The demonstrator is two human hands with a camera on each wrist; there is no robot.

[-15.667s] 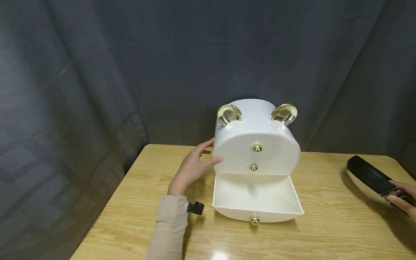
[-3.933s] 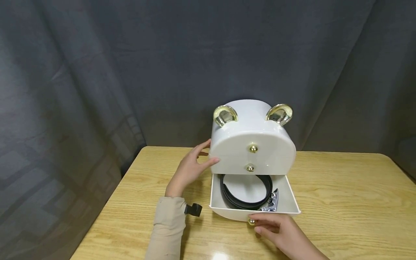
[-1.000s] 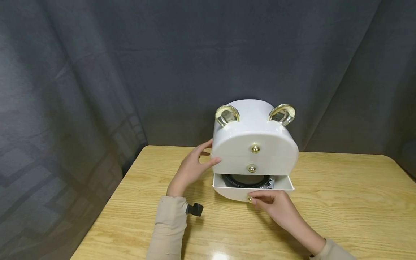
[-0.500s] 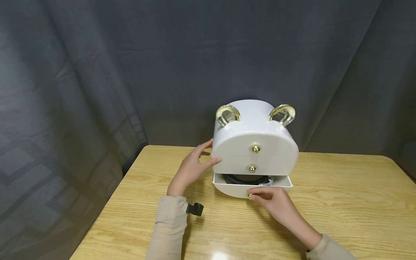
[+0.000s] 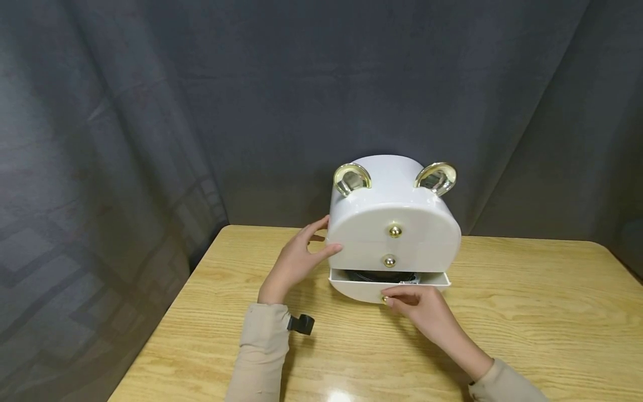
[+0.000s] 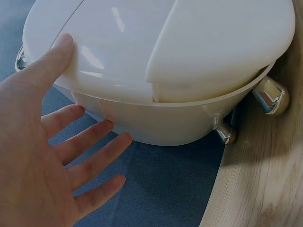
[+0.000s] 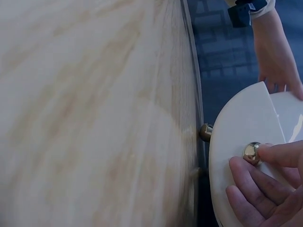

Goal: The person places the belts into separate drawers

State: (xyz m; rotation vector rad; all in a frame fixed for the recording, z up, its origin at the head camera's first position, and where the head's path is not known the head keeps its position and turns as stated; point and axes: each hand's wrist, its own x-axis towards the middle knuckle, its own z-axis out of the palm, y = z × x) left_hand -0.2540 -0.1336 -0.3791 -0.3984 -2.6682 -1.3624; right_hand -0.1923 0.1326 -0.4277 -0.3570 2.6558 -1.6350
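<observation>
A white bear-shaped drawer box [image 5: 361,234] with two gold ears stands on the table. Its bottom drawer [image 5: 351,291] is pulled out a little. Through the gap shows part of a coiled black belt [image 5: 374,276], its silver buckle at the right; the rest is hidden inside. My left hand [image 5: 296,259] rests against the box's left side, thumb on the front edge and fingers spread along the side wall. With thumb and fingers, my right hand [image 5: 427,310] pinches the drawer's gold knob [image 7: 251,153].
The wooden table [image 5: 542,312] extends to both sides of the box. Behind it hangs a dark grey curtain [image 5: 281,111], close to the table's back edge. Two more gold knobs sit on the upper front. Small metallic feet [image 6: 272,96] support the box.
The belt, first held at the right, came to lie in the bottom drawer. My right hand has since pushed the drawer most of the way in, slightly further over the last second. My left hand stays put.
</observation>
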